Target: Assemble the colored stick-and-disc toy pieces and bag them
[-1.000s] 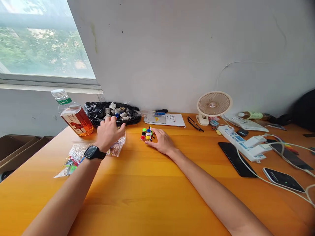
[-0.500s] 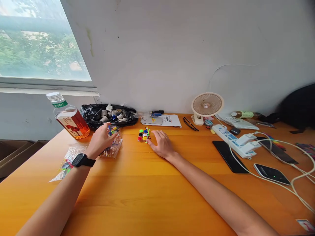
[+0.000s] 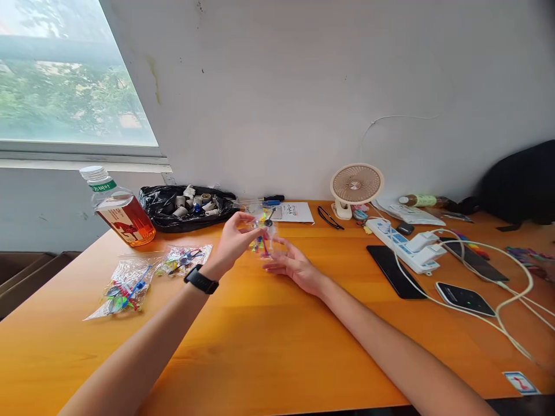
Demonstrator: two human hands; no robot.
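A small clear plastic bag point(image 3: 263, 238) of colourful small parts is raised off the table in front of me. My left hand point(image 3: 237, 234), wearing a black watch, pinches the bag from its left side. On the bag's lower right is my right hand point(image 3: 295, 267), thumb and fingers apart around its edge; whether they press on it is hard to see. The bag covers the spot where small coloured round pieces stood. Two similar bags lie to the left: one nearer bag point(image 3: 125, 289) and one farther bag point(image 3: 184, 260).
A bottle of amber liquid point(image 3: 124, 214) and a black plastic bag point(image 3: 186, 211) with grey pieces stand at the back left. Screwdrivers point(image 3: 272, 201), paper point(image 3: 299, 212) and a small fan point(image 3: 356, 188) line the wall. Right: a power strip point(image 3: 401, 245), phones point(image 3: 465, 299) and loose cables.
My left hand has moved right from the bags at left, carrying one small bag to my right hand. Two bags remain visible there. My right hand has shifted slightly down and right.
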